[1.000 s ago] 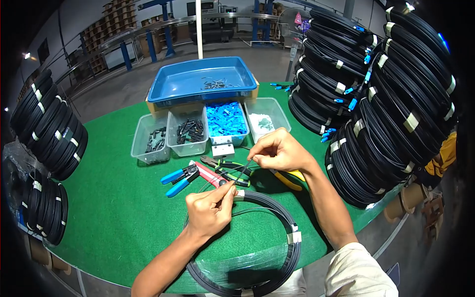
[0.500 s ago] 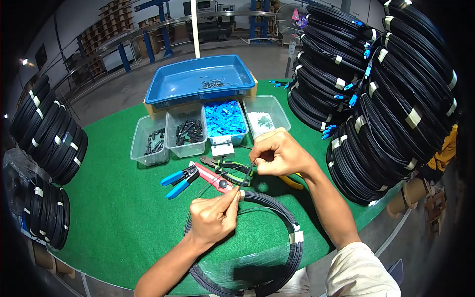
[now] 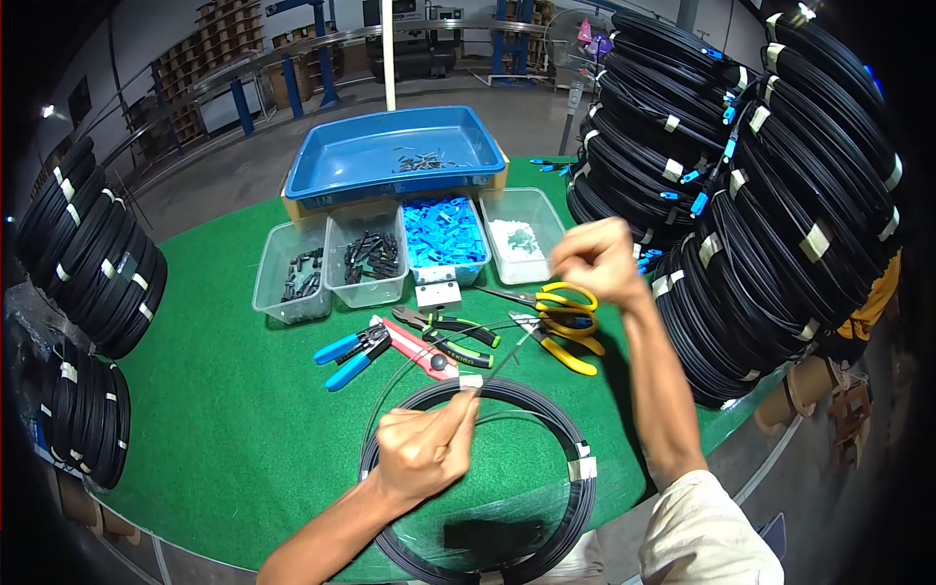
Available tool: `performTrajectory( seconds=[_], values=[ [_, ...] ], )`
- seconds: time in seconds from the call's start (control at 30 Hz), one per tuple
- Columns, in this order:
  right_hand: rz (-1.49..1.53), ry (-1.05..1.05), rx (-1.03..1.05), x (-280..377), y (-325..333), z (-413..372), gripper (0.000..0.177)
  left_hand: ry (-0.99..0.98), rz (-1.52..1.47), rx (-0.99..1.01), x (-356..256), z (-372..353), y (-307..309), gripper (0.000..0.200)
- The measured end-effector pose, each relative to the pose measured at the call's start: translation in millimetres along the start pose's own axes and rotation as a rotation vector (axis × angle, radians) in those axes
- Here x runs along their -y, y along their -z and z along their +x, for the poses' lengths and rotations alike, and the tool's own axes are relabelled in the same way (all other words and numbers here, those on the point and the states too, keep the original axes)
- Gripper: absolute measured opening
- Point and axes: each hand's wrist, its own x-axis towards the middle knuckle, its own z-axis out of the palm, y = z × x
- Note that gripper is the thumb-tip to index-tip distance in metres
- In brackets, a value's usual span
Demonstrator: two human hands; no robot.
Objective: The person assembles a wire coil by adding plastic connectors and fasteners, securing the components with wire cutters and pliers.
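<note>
Cable coil [image 3: 582,499] is laid on the surface [image 3: 224,429], its loose end [image 3: 506,364] pinched by the left hand [image 3: 424,453], apparently being readied, steadiness called for; whether anything is held in the curled right hand [image 3: 600,263] cannot be told.

Left hand [image 3: 423,450] pinched, right hand [image 3: 599,261] curled, apart.

Left felt: my left hand [image 3: 424,453] could sweep over green felt tabletop [image 3: 214,380] toward the stacked black cable coils [image 3: 107,268].
Ahead: black-and-green pliers [image 3: 466,357] and yellow-handled scissors [image 3: 543,298] block a low pass; clear plastic bins [image 3: 375,294] stand behind.
Right: tall black coil stacks [image 3: 770,253] bar the way outward from my right hand [image 3: 597,261].
</note>
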Motion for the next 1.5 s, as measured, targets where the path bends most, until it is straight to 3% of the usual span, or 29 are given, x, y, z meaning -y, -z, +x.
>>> performTrajectory(
  seconds=[0.07, 0.2, 0.27, 0.5, 0.6, 0.67, 0.9, 1.0, 1.03, 1.2, 1.33, 1.37, 1.47, 1.5],
  values=[
    [0.224, -0.153, -0.043, 1.1, 28.7, -9.5, 0.01, 0.087, -0.016, -0.047, 2.0, 8.8, 4.9, 0.013],
    [0.174, -0.168, 0.018, 17.7, 19.1, -2.5, 0.013, 0.192, -0.109, -0.095, 11.6, 11.9, -4.2, 0.012],
    [0.288, -0.227, 0.023, 17.3, 6.9, 0.3, 0.013, 0.231, -0.143, -0.139, 14.2, 13.2, -3.3, 0.011],
    [0.084, -0.253, 0.156, 17.1, -36.8, 13.5, 0.016, 0.646, -0.511, -0.213, 19.1, 14.0, 6.1, 0.018],
    [0.027, -0.241, 0.219, 22.5, -51.4, 32.8, 0.017, 0.717, -0.667, -0.257, 20.9, 15.1, 8.1, 0.02],
    [-0.093, -0.228, 0.295, 24.7, -60.9, 51.8, 0.017, 0.724, -0.716, -0.3, 23.4, 13.6, 5.7, 0.022],
    [-0.045, -0.042, 0.433, -2.7, -114.0, 114.9, 0.019, 0.72, -0.805, -0.329, 30.9, 12.2, 6.1, 0.026],
    [-0.09, -0.069, 0.431, -10.8, -128.4, 134.1, 0.019, 0.729, -0.82, -0.349, 36.3, 10.9, 3.9, 0.027],
    [-0.111, -0.029, 0.406, -16.1, -128.4, 143.6, 0.019, 0.722, -0.816, -0.371, 38.0, 11.3, 3.0, 0.028],
    [-0.116, -0.229, -0.017, -48.8, -118.9, 205.7, 0.019, 0.803, -0.819, -0.422, 40.0, 17.9, 4.9, 0.032],
    [-0.35, -0.27, -0.132, -56.5, -116.8, 218.1, 0.05, 0.854, -0.858, -0.422, 49.9, 16.7, 2.9, 0.034],
    [-0.308, -0.279, -0.094, -58.1, -114.7, 214.4, 0.057, 0.851, -0.864, -0.424, 51.5, 16.5, 2.6, 0.034],
    [-0.138, -0.066, 0.0, -42.1, -116.6, 171.1, 0.048, 0.839, -0.914, -0.395, 55.6, 14.9, 2.1, 0.034],
    [0.122, -0.157, 0.118, -26.4, -114.3, 151.2, 0.046, 0.817, -0.961, -0.379, 56.9, 14.7, 1.5, 0.033]
  ],
)
